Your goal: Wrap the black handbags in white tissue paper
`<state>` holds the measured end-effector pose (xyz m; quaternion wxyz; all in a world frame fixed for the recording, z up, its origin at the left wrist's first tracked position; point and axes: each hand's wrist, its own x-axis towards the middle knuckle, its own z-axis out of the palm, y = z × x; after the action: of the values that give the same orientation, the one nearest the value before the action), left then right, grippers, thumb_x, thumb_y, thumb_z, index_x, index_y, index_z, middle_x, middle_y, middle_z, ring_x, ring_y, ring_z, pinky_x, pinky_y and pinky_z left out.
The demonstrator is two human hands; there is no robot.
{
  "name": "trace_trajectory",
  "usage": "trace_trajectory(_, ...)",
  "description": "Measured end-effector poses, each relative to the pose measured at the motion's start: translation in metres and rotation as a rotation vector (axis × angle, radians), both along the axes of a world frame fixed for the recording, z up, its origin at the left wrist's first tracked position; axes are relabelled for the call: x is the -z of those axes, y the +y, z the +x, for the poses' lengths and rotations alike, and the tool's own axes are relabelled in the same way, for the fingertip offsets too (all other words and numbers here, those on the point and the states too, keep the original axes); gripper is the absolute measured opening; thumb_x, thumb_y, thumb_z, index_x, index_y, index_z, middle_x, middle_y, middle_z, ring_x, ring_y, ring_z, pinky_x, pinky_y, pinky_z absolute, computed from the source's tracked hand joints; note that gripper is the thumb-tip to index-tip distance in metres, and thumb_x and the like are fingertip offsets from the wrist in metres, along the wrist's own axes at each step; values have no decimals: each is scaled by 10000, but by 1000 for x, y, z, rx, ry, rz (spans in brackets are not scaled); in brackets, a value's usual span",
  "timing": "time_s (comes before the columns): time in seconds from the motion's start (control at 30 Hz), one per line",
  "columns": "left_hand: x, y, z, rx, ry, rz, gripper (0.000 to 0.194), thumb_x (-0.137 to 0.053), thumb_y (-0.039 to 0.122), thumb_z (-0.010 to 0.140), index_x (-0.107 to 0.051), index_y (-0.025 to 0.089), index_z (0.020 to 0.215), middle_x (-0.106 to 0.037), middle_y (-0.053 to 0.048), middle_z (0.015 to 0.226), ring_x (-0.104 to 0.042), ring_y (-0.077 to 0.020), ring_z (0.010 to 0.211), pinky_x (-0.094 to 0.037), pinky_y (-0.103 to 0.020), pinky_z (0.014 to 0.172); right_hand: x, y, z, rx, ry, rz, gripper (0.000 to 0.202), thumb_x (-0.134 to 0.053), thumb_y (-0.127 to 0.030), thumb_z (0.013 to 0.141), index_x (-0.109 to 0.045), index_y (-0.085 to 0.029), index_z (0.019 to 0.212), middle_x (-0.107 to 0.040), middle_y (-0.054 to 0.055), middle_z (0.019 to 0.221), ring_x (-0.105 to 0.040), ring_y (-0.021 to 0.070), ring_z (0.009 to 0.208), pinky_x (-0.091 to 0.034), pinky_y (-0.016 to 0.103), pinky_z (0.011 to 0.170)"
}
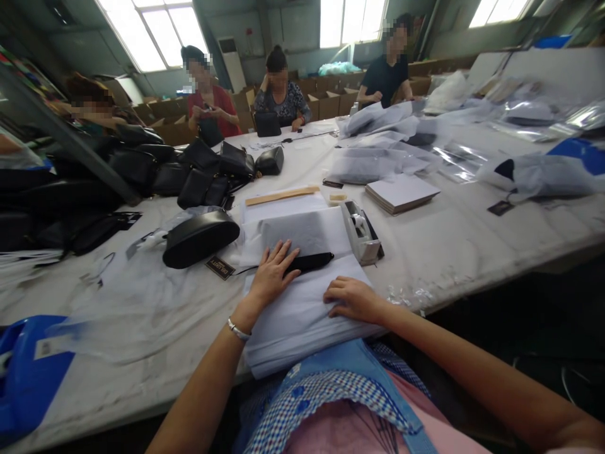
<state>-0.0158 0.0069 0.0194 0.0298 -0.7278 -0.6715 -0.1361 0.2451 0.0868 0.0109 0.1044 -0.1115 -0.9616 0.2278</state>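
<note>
My left hand (275, 273) lies palm down with fingers spread, pressing on a black bag (312, 261) that is partly covered by white tissue paper (288, 334). Only a narrow black strip of this bag shows; the rest is a grey shape under the paper. My right hand (352, 298) rests on the stacked tissue sheets, its fingers loosely bent and its thumb apart from them. From beside my left hand a thin cord runs to a black hang tag (220, 268). Just beyond the sheets, to the right, stands a tape dispenser (363, 234).
Another black bag (201, 238) and clear plastic bags (137, 302) lie to the left, before a heap of black bags (155, 167). A card stack (401, 192) and wrapped bags (373, 164) are at right. A blue bin (33, 378) sits front left. Several people work across the table.
</note>
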Motion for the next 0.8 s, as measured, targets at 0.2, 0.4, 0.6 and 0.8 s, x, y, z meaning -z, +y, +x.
trace_trajectory(0.2,-7,2,-3,-5,-57,-28,501,-436,462,990,-424,267,1451,-315,-58,1587,-246,-262,1473,-230,-513,1181,3,6,-3,-15,-10,-132,136,-638,-304,909,-757,-238,894,-723,20,897,-644,163,866,-484,255,819)
trace_trajectory(0.4,-25,6,-6,6,-160,-97,540,-376,494,1003,-389,223,1469,-397,-52,1546,-301,-247,1452,-277,-464,1170,-15,15,-10,24,-43,-275,155,-621,-284,889,-767,-234,880,-733,14,867,-655,159,796,-484,252,757)
trace_trajectory(0.6,-59,16,-19,8,-320,-273,618,-228,586,997,-460,208,1427,-511,-34,1466,-415,-240,1389,-333,-384,1136,-51,47,-34,184,33,-313,166,-641,-322,858,-761,-209,837,-736,0,803,-628,148,726,-458,245,681)
trace_trajectory(0.8,-102,28,-35,125,-351,-524,579,-351,653,935,-611,264,1277,-686,1,1225,-623,-231,1123,-477,-283,923,-64,94,-75,210,-7,-295,207,-626,-340,854,-766,-188,872,-755,4,813,-655,162,759,-466,245,691)
